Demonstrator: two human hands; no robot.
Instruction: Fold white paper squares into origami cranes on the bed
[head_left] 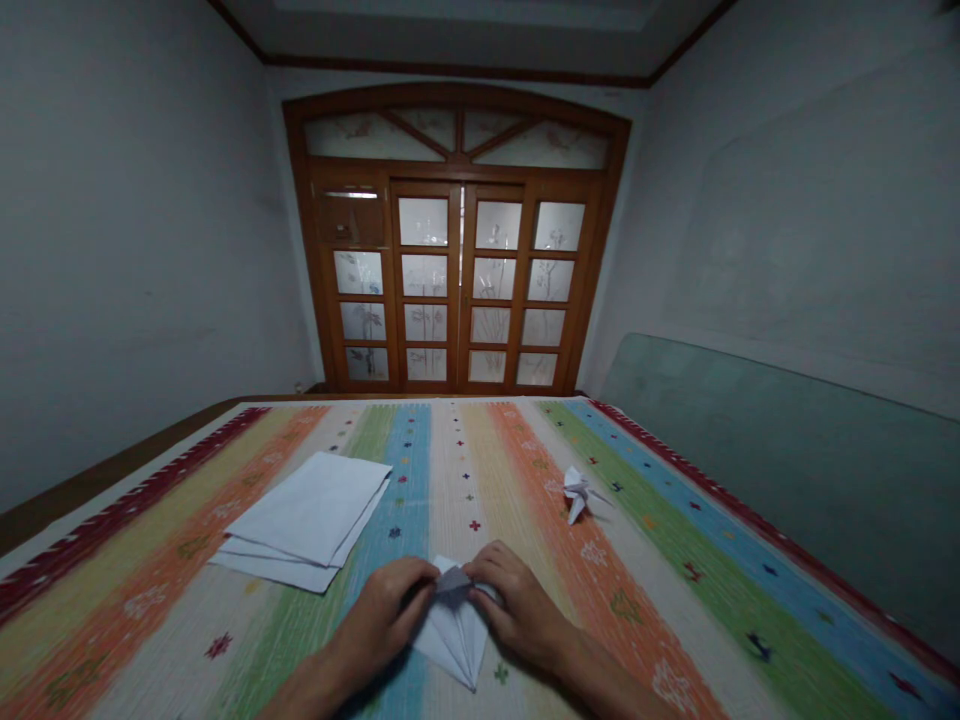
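Inspection finds the left hand and right hand with fingers pinching the top of a folded white paper, at six o'clock on a striped woven cover. A stack of white paper sheets lies at ten o'clock from the hands, a paper crane at two o'clock.

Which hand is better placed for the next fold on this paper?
Right hand, probably: its fingers lie over the folded paper's top flap, while the left hand only pinches the flap's edge.
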